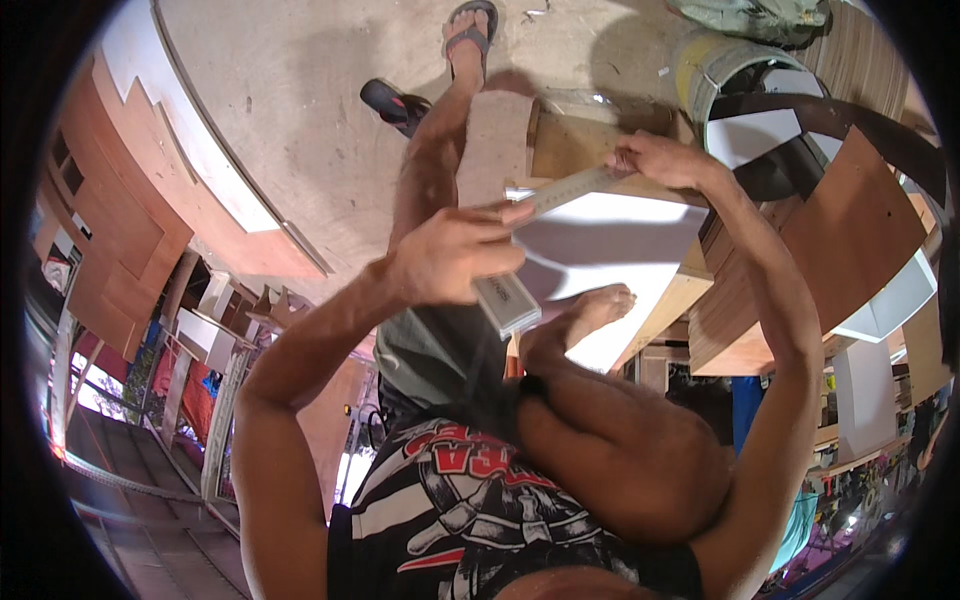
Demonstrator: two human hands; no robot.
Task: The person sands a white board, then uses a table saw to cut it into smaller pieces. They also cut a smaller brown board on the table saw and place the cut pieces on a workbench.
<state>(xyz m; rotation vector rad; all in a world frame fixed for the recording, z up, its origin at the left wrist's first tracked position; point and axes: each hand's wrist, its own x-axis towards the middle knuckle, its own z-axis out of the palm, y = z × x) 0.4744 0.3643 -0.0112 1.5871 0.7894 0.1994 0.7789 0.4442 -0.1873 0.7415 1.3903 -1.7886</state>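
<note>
My left hand [450,255] is closed around what looks like a try square, its grey, block-like stock [508,303] sticking out below my fingers. A pale ruled blade [565,190] runs from that hand to my right hand [655,160], whose fingers pinch its far end. The corner where stock and blade would meet is hidden by my left hand. Beneath the blade lies a white panel [620,235], partly in shadow, on a wooden support [665,315]. My bare foot [600,305] rests on this panel.
A bucket [705,75] stands at the far right, beside dark and white offcuts. Brown boards [860,235] lean close to my right arm. Long sheets [225,170] lie at the left. My other foot wears a flip-flop [470,35]; a loose one [395,105] lies nearby.
</note>
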